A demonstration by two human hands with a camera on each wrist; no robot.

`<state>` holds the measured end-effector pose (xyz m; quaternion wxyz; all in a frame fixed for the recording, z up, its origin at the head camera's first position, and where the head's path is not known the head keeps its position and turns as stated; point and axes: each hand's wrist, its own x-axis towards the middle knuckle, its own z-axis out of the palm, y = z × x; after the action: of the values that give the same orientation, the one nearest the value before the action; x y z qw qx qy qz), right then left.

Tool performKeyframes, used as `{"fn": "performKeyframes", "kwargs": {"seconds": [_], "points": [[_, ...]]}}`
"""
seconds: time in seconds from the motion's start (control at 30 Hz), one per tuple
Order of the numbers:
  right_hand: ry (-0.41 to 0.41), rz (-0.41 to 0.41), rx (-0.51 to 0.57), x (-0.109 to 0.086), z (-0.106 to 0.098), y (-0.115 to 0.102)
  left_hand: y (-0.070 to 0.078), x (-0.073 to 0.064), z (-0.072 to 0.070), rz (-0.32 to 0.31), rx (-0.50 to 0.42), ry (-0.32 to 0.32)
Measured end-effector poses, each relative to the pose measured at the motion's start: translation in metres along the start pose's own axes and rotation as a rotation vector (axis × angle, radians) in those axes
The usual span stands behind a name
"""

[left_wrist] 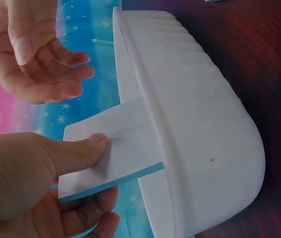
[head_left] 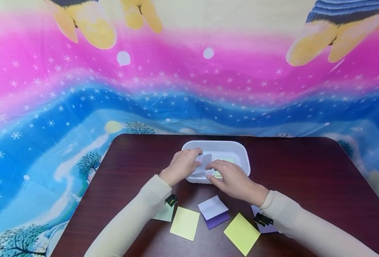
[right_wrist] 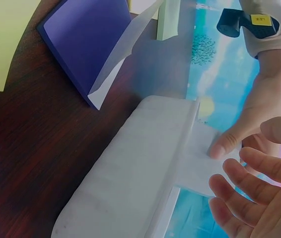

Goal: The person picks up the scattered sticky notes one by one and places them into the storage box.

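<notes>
My left hand (head_left: 182, 164) pinches a blue-edged sticky note pad (left_wrist: 125, 144) with a whitish face, thumb on top and fingers beneath. The pad tilts over the rim of a white plastic tray (head_left: 247, 162), its lower end hidden behind the tray wall in the left wrist view. Just to the right, my right hand (head_left: 235, 180) hovers over the tray's near side with fingers loosely bent and nothing held. In the right wrist view a gap shows between those fingers and the pad. Pale yellow-green notes (head_left: 229, 160) lie inside the tray, partly covered by the right hand.
On the dark wooden table (head_left: 305, 171), nearer me, lie a green pad (head_left: 164, 214), a pale yellow pad (head_left: 184, 223), a purple pad (head_left: 217, 220) with its top sheet lifted, a brighter yellow pad (head_left: 242, 233) and another purple pad (head_left: 266, 228) under the right wrist. A printed cloth (head_left: 189, 96) hangs behind.
</notes>
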<state>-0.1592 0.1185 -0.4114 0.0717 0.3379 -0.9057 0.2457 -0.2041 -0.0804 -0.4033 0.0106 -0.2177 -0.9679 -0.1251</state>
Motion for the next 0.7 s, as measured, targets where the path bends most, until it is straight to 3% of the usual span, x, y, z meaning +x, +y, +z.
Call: {"fn": "performKeyframes", "kwargs": {"seconds": [0.7], "points": [[0.014,-0.014,-0.023,-0.002,0.001,0.002,-0.003,0.009,0.015,0.008,-0.003,-0.067]]}}
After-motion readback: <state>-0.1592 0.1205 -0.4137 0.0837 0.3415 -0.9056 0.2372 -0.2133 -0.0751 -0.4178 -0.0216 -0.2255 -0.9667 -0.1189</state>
